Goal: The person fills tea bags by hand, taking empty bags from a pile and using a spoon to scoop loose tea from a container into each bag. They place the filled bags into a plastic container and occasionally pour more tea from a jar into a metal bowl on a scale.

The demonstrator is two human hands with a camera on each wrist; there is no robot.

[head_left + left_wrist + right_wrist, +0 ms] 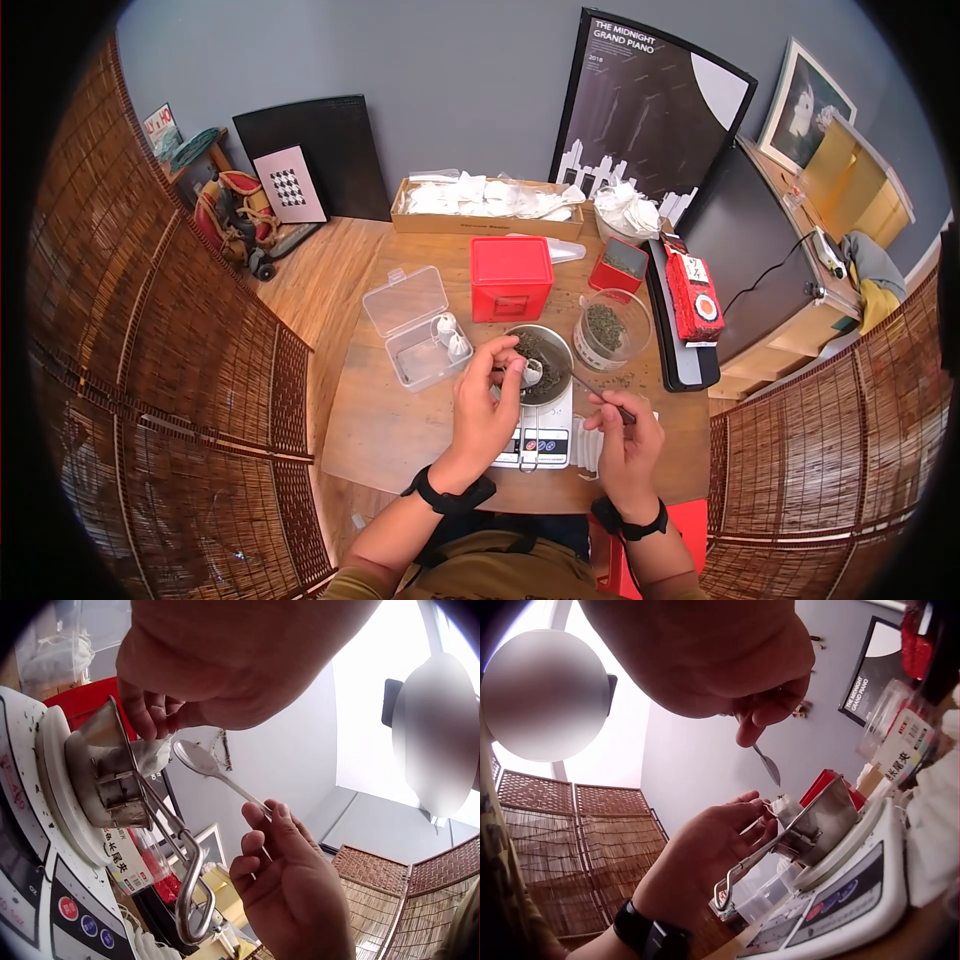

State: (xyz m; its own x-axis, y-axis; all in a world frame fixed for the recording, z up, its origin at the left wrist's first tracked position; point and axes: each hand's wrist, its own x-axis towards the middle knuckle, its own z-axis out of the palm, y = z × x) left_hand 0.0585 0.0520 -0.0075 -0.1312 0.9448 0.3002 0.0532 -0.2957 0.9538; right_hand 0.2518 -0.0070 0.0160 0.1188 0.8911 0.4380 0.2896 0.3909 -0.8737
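My left hand (487, 405) pinches a small white drawstring-style pouch (533, 373) over the metal pot (832, 821). Loose dried leaves (548, 348) lie in the pot, which has a folding wire handle and stands on a white kitchen scale (550, 450). A metal spoon (196, 757) is gripped by my right hand (630, 440), its bowl close to the pouch in the left wrist view. Beside the scale, flat white pouches (588, 447) lie near my right hand.
An open clear plastic box (412, 366) holds filled white pouches (451, 338) at left. Behind the pot stands a red tin (511, 280). At right are a clear tub of dried leaves (606, 328), a small red container (619, 266) and a red packet (694, 300). A cardboard box (480, 224) stands at the back.
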